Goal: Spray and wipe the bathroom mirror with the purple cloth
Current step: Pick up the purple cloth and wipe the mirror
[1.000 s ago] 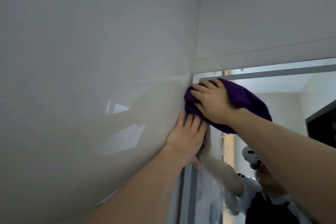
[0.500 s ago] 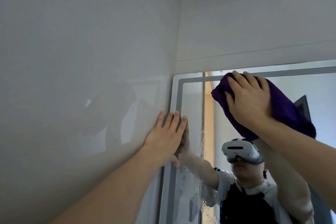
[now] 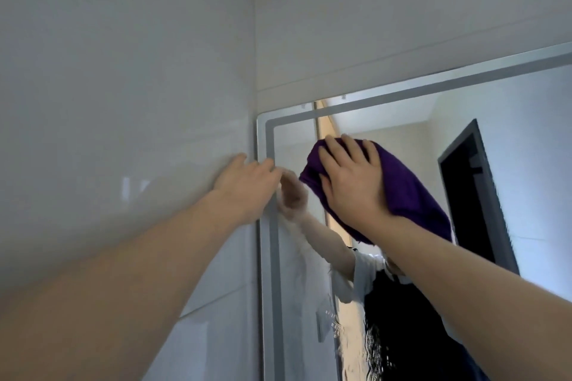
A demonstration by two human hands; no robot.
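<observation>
The bathroom mirror (image 3: 510,120) with a frosted border strip hangs on the white wall, its top left corner in view. My right hand (image 3: 351,178) lies flat on the bunched purple cloth (image 3: 411,195) and presses it against the glass near that corner. My left hand (image 3: 244,185) rests with straight fingers on the side wall, its fingertips reaching the mirror's left edge. Wet streaks show on the lower glass (image 3: 349,337). No spray bottle is visible.
Glossy white wall tiles (image 3: 123,102) fill the left side and meet the back wall at a corner just left of the mirror. The glass reflects a person with raised arms and a dark doorway (image 3: 473,195).
My right hand has slid the purple cloth down and a little left from the top border. My left hand stays on the wall at the mirror's edge. The view has shifted right.
</observation>
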